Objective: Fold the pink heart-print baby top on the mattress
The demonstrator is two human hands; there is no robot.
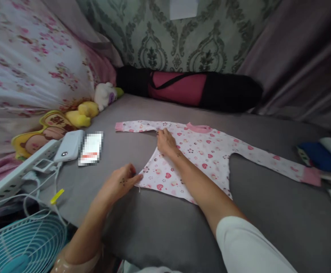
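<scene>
A child's white long-sleeved shirt (193, 159) with pink hearts, small prints and a pink collar and cuffs lies spread on a grey sheet. Its sleeves stretch out to both sides. My left hand (122, 180) grips the lower left corner of the hem between thumb and fingers, and the fabric edge runs taut from there. At the left underarm, my right hand (166, 142) is closed on the cloth, its fingertips partly hidden. My right forearm crosses over the shirt's front and covers part of it.
On the left are a white power strip (20, 168) with cables, a white power bank (69, 146), a blurred-out card or phone (91, 148) and plush toys (82, 113). A blue fan (25, 246) stands lower left. A black and red bag (179, 88) lies along the wall. Folded cloths (324, 155) lie at right.
</scene>
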